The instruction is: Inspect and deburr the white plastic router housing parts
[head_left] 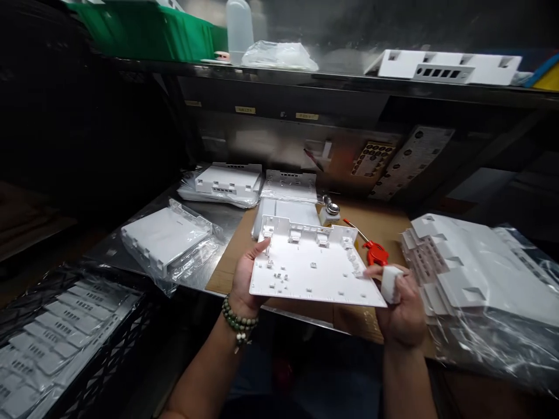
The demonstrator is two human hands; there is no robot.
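Between the left hand [245, 278], gripping it, and right hand [405, 311], clutching perhaps cloth [390, 284], sits a white panel [301, 267].

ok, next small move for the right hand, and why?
Probably bring the small white piece in the right hand onto the white panel, near its right edge. It is already gripped close beside that edge, and the left hand supports the panel's left side with its clips facing up. What the piece is, I can't tell.
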